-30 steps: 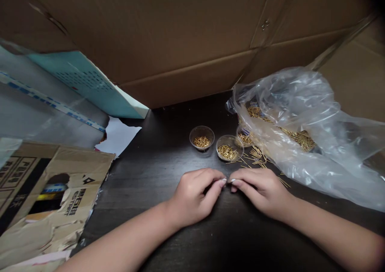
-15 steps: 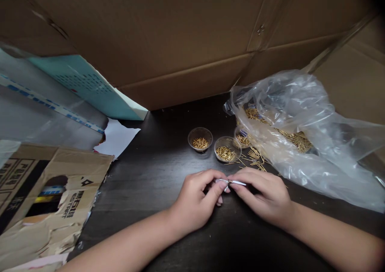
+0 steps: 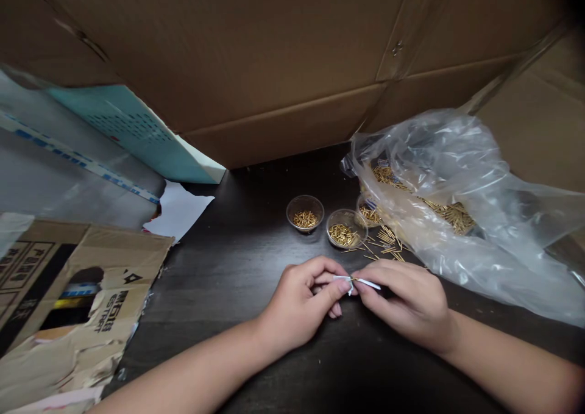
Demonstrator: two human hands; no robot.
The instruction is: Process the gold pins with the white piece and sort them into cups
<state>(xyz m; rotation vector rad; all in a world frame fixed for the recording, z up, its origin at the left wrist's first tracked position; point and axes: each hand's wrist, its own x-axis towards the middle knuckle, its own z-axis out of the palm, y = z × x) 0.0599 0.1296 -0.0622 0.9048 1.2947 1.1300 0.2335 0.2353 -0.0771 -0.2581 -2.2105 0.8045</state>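
Between the left hand [image 3: 296, 307] and right hand [image 3: 404, 301], fingertips pinch a white paper strip [image 3: 365, 283] around a gold pin [image 3: 353, 278], while ahead of the hands three clear cups [image 3: 346, 228] hold some pins and a larger heap of pins [image 3: 450, 214] still lies in a plastic bag [image 3: 457, 176], with loose pins [image 3: 388, 240] strewn on the dark surface [image 3: 219, 353].

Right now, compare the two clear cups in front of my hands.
The left cup stands farther from the plastic bag than the right cup, which sits almost against it. Loose pins lie beside the right cup, not the left cup. The right cup's pile looks slightly larger. Both are clear, round, upright on the dark table, and hold gold pins.
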